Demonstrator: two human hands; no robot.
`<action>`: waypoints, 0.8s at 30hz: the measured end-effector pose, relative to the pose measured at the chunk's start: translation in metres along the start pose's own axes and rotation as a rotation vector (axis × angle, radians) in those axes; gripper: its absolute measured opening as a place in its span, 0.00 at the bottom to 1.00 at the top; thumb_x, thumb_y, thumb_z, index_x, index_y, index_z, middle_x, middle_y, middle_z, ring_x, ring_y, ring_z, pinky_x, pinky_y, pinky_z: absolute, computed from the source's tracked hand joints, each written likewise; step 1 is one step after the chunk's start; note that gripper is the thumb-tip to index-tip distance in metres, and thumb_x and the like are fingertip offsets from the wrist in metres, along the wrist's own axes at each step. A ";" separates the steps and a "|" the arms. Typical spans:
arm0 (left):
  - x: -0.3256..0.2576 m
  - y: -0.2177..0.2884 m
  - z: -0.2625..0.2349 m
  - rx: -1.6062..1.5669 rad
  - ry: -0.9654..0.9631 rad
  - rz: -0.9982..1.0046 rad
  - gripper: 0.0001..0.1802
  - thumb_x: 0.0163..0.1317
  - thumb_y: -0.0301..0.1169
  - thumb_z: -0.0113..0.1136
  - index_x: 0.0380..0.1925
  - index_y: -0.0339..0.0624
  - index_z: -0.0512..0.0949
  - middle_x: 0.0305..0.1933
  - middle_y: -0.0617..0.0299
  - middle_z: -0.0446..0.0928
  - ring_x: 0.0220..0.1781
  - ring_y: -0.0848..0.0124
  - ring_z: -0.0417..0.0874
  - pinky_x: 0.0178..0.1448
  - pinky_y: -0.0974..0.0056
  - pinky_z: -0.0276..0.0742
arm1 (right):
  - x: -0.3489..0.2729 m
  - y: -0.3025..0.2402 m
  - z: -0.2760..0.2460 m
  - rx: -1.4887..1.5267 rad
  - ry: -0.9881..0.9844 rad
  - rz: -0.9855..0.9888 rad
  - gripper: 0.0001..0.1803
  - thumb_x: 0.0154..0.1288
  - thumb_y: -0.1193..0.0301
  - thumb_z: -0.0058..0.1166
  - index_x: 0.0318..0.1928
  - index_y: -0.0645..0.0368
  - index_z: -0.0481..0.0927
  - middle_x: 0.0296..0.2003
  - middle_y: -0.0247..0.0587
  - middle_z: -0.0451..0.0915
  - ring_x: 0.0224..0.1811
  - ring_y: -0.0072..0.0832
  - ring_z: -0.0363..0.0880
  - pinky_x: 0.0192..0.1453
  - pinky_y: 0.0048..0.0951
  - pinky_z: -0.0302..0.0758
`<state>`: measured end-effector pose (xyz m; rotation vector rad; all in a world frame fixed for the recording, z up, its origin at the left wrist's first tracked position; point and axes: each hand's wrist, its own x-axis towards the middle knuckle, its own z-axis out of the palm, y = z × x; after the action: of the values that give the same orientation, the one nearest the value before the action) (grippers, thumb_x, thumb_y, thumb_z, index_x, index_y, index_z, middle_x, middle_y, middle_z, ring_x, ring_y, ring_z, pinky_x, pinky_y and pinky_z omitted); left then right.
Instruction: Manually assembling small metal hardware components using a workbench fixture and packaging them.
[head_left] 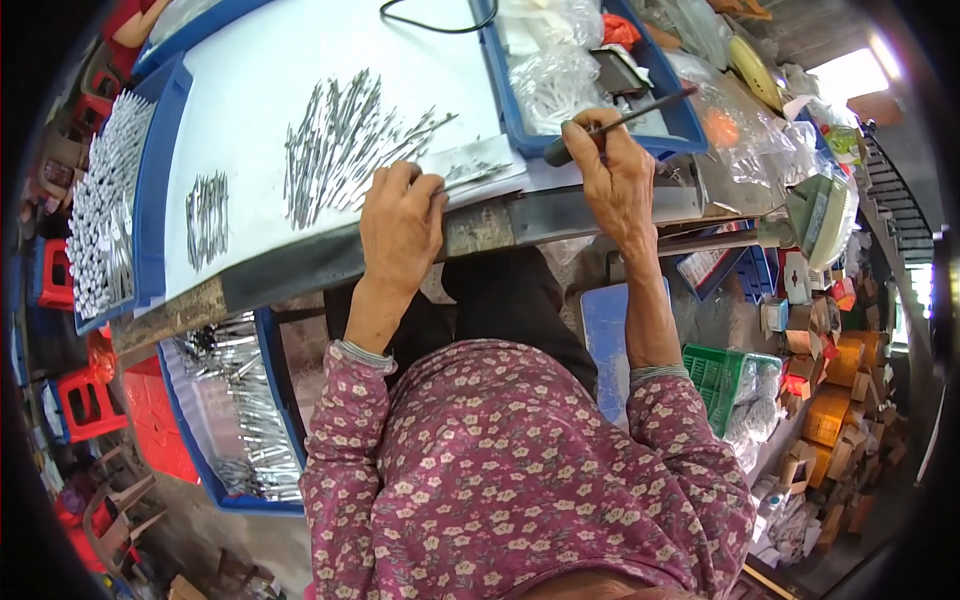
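Observation:
On the white work surface (250, 120), my left hand (402, 215) has its fingers curled together near the front edge; what they pinch, if anything, is hidden. Beside those fingertips lies a pale flat strip (490, 168) with small dark bits on it. A fanned pile of thin silvery metal rods (335, 150) spreads just beyond the hand. Further left sits a smaller bundle of similar rods (208, 225). My right hand (618, 175) is closed round a dark tool like a screwdriver (645, 108), raised over the table edge, its thin shaft pointing to the upper right.
A blue tray (158, 180) of white-ended rods stands at the left. At the upper right, another blue tray (690, 142) holds plastic bags. Below the table are a blue bin (268, 370) of metal rods and a green crate (712, 378). A black cord (430, 27) crosses the far side.

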<state>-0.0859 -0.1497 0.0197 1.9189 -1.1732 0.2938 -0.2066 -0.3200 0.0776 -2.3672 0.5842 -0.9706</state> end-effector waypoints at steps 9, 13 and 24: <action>-0.003 -0.006 -0.012 -0.063 0.065 -0.073 0.03 0.50 0.21 0.57 0.27 0.36 0.75 0.30 0.55 0.71 0.33 0.58 0.73 0.37 0.60 0.69 | 0.060 0.046 0.009 -0.235 -0.213 -0.183 0.08 0.53 0.74 0.46 0.33 0.63 0.76 0.26 0.54 0.77 0.32 0.48 0.77 0.37 0.38 0.71; -0.008 -0.034 -0.039 -0.033 0.126 -0.216 0.03 0.51 0.22 0.56 0.28 0.35 0.76 0.28 0.53 0.73 0.32 0.58 0.75 0.37 0.62 0.69 | 0.070 0.071 0.028 -0.499 -0.370 -0.179 0.10 0.51 0.70 0.47 0.29 0.63 0.77 0.24 0.58 0.75 0.31 0.52 0.76 0.37 0.45 0.70; -0.035 -0.139 -0.104 0.613 0.224 -0.460 0.07 0.52 0.30 0.54 0.27 0.40 0.78 0.31 0.52 0.75 0.35 0.53 0.76 0.39 0.53 0.70 | 0.078 0.098 0.048 -0.611 -0.372 -0.414 0.04 0.47 0.76 0.46 0.28 0.61 0.69 0.26 0.51 0.74 0.31 0.49 0.74 0.35 0.46 0.70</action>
<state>0.0317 -0.0210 -0.0120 2.5332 -0.4896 0.6494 -0.1398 -0.4258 0.0292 -3.2057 0.2659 -0.5131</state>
